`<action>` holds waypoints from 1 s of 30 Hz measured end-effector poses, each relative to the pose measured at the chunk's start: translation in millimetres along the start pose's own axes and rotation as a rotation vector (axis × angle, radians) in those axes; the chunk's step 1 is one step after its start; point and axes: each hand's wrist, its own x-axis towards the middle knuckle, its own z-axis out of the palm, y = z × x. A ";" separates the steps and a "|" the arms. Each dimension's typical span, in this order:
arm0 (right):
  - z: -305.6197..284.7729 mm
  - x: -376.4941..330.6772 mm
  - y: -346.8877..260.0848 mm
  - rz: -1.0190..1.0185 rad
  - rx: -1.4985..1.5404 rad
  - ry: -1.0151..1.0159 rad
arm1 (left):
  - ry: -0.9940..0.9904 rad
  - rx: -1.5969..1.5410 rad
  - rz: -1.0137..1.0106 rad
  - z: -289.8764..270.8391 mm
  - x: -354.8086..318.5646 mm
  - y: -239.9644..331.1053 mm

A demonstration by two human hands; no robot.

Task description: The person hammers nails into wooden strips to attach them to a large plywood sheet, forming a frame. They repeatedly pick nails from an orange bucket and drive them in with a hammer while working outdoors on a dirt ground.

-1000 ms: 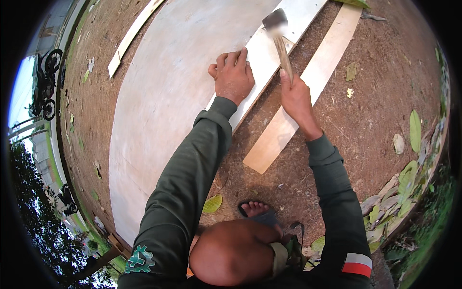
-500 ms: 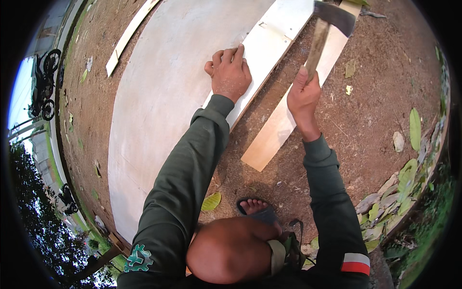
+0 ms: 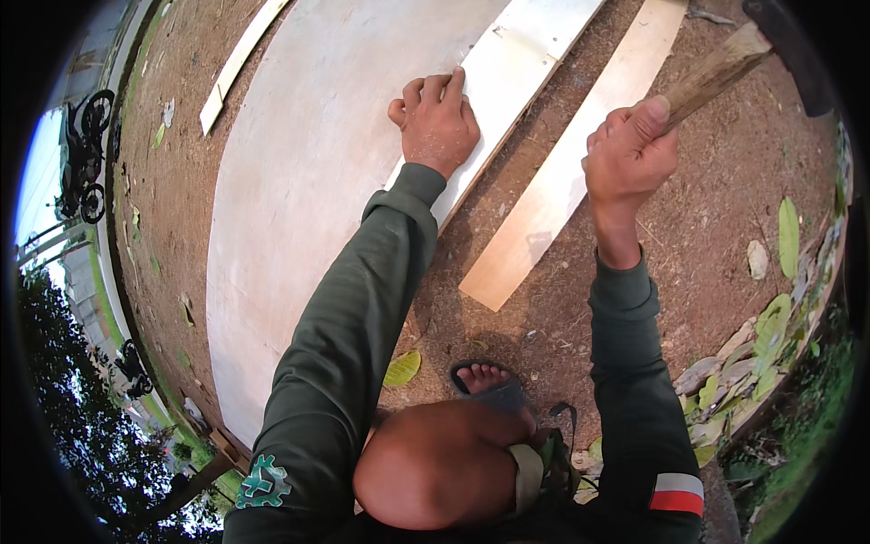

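My left hand (image 3: 439, 127) rests on a pale plank (image 3: 517, 59) lying over the edge of a large, light plywood sheet (image 3: 299, 181). Its fingers are bent together, and whatever may be between the tips is hidden. Small nail-like marks dot the plank beyond the fingertips. Out to the right, my right hand (image 3: 634, 154) grips the wooden handle of a hatchet (image 3: 720, 74). The dark head is raised at the upper right, well apart from the plank.
A loose wooden strip (image 3: 562, 195) lies on the brown soil between my hands. Another narrow strip (image 3: 237, 68) is at the far left. Leaves (image 3: 770, 331) gather along the right edge. A motorcycle (image 3: 83, 159) stands at the left. My sandalled foot (image 3: 489, 381) is close below.
My right hand has swung the hatchet rightward, away from above the loose strip, and tilted its handle outward. My left hand stays at nearly the same spot on the plank.
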 end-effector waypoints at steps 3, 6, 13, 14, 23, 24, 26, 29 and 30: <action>25.3 11.2 54.6 0.051 -0.357 -0.358 | -0.003 -0.018 -0.002 5.0 8.4 8.8; 6.4 11.8 10.0 0.133 -0.118 -0.201 | 0.019 0.058 -0.012 1.5 2.4 -9.2; 16.8 -9.1 44.1 0.061 -0.221 -0.273 | 0.014 0.010 -0.008 2.6 5.6 0.9; 7.6 -8.9 38.2 0.015 -0.179 -0.220 | 0.027 0.004 -0.008 0.5 8.7 0.7; -75.6 64.1 75.6 -0.701 -0.662 -0.516 | 0.196 -0.390 -0.265 1.4 8.0 -10.2; -77.5 74.7 73.2 -0.754 -0.663 -0.560 | 0.196 -0.451 -0.305 -1.3 8.5 -9.5; -79.1 99.1 68.4 -0.851 -0.674 -0.649 | 0.223 -0.565 -0.329 -1.8 6.8 -15.7; -63.6 136.8 65.6 -0.764 -0.735 -0.478 | 0.253 -0.643 -0.353 -3.2 7.4 -18.3; -58.1 143.5 63.4 -0.714 -0.745 -0.372 | 0.260 -0.655 -0.362 -4.4 6.2 -16.9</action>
